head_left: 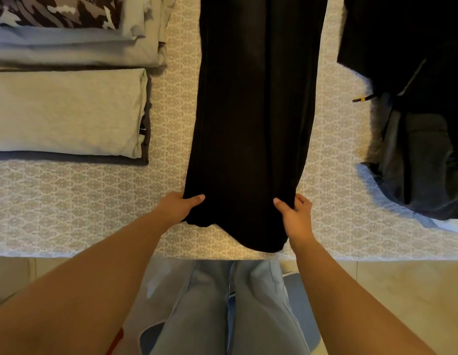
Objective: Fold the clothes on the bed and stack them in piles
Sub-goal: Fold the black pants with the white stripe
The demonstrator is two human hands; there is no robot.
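Both hands, left [178, 206] and right [294, 213], grip black pants [253, 111] mid-fold; folded stacks [66, 111] done, dark heap [422, 155] left

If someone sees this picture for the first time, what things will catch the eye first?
First, the long black garment laid down the middle of the patterned bedsheet, its near end gripped by the left hand and right hand. Next, folded pale clothes stacked at left, and a dark heap at right.
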